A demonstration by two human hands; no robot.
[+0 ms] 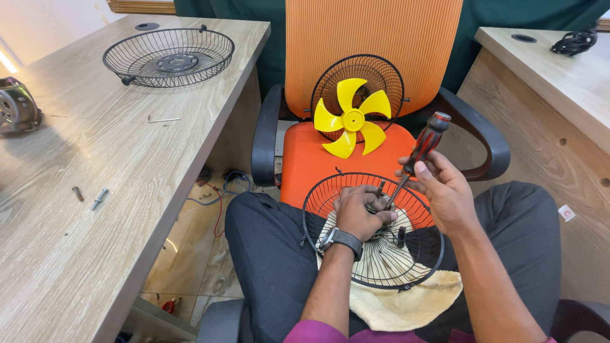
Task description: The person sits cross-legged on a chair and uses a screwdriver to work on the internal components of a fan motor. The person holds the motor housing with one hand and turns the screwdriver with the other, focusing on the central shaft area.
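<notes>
A black wire fan guard (406,254) lies on my lap over a cream cloth (406,305). My left hand (359,213), with a dark watch on the wrist, is closed over the guard's centre hub. A red and black screwdriver (422,149) is gripped by my right hand (445,190), its tip angled down to the hub beside my left fingers. On the orange chair (318,162) in front of me, a yellow fan blade (351,119) leans against another black guard (381,73).
On the wooden desk (95,209) at left sit a third wire guard (168,57), a motor (18,107), a hex key (163,119) and loose screws (89,195). Another desk (559,82) stands at right with a black cable (575,42). Wires (219,190) lie on the floor.
</notes>
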